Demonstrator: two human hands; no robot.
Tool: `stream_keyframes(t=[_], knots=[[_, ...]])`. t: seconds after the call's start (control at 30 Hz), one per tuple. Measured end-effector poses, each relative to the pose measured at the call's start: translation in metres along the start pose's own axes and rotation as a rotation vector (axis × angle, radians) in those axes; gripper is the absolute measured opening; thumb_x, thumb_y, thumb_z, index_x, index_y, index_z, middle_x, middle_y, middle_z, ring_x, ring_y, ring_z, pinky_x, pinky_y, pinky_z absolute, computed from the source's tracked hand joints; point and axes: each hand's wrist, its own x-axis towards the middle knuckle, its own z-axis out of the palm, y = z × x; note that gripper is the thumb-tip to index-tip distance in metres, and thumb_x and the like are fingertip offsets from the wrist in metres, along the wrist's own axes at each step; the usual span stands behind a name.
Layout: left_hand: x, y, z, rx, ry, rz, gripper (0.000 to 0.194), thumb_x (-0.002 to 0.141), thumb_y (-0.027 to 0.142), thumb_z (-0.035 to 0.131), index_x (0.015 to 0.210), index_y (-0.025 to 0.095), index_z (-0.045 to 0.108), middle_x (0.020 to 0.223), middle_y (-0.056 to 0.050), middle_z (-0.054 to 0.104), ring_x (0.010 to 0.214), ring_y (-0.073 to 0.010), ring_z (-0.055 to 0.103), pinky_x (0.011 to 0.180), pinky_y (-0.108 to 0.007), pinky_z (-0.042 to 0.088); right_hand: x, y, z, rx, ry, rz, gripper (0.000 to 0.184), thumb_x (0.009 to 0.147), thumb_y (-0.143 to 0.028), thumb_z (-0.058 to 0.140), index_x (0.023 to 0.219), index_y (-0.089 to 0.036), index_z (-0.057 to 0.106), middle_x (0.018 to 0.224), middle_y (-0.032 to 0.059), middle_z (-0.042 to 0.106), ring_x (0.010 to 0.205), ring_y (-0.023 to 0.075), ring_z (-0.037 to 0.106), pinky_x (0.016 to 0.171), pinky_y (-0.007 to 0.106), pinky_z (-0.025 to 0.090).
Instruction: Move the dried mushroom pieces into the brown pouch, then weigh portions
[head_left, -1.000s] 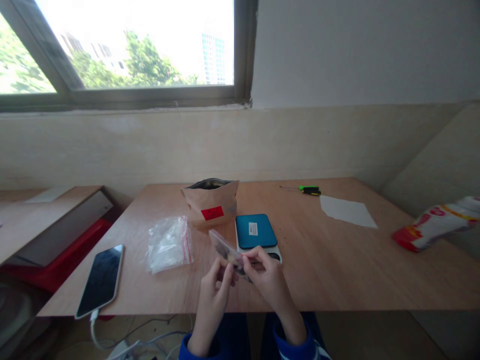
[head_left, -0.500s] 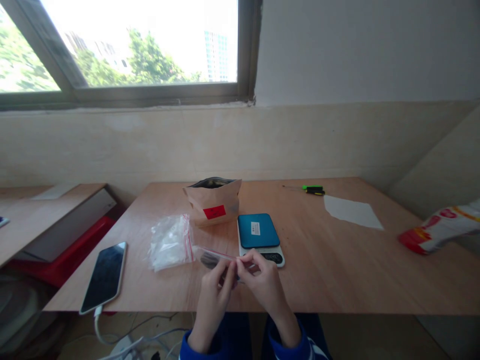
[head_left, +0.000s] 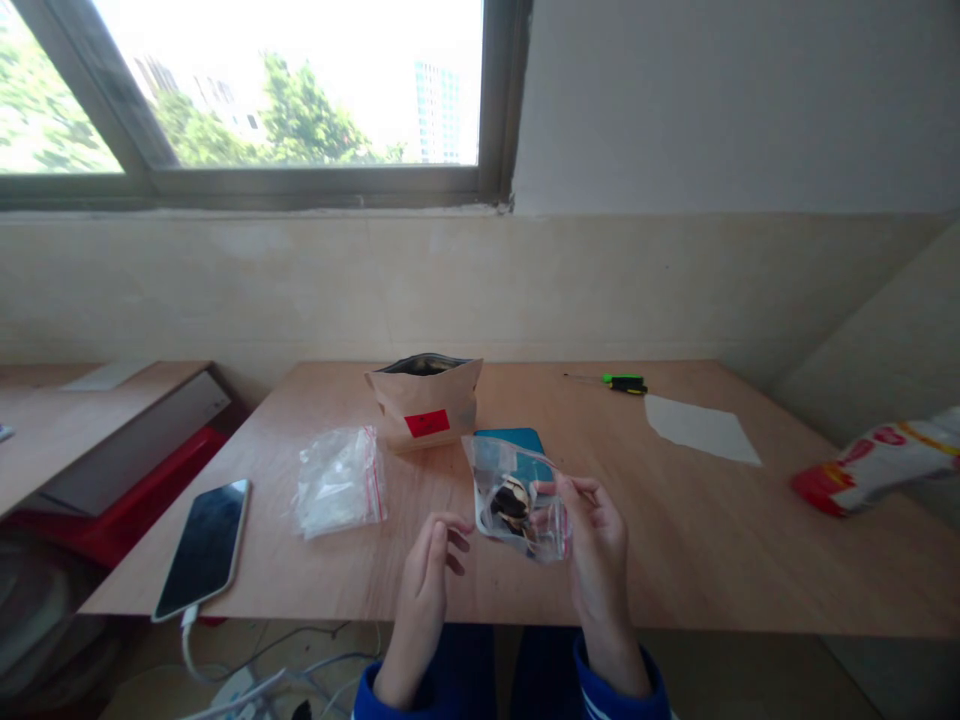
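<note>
Head view: right hand point(head_left: 602, 540) pinches a bag point(head_left: 514, 502) partly hiding the scale point(head_left: 529, 440), left hand point(head_left: 427, 568) loosely curled near the scale's left.

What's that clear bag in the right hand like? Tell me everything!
The clear bag looks like thin, shiny plastic with a reddish line near its top edge. Dark and pale pieces show inside. The right hand pinches its side, holding it tilted, hiding part of the blue scale. The left hand is close, not gripping it.

left sleeve point(head_left: 394, 714): blue | right sleeve point(head_left: 631, 706): blue, white-striped | trousers point(head_left: 469, 670): dark blue
</note>
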Motion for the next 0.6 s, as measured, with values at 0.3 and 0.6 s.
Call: stream_keyframes(t=[0.3,0.6], knots=[[0.004,-0.02,0.008,-0.527,0.057,-0.301,0.061,0.076,0.06,0.063,0.117,0.015,0.066,0.123,-0.016,0.065,0.121,-0.0324,0.056,0.103,-0.05,0.042,-0.011,0.009,0.014,-0.097,-0.217,0.031,0.04,0.072,-0.048,0.071,0.095,-0.021,0.053,0.088,0.0055,0.068,0.055,0.0146,0.062,0.045,0.027,0.053],[0.007,-0.034,0.001,-0.428,0.321,-0.25,0.051,0.076,0.053,0.064,0.111,0.017,0.068,0.125,-0.008,0.066,0.126,-0.0256,0.053,0.112,-0.043,0.035,-0.02,0.004,0.012,-0.615,-0.477,-0.612,0.012,0.088,-0.02,0.053,0.096,-0.022,0.062,0.093,0.006,0.063,0.082,0.0167,0.061,0.073,0.027,0.054]])
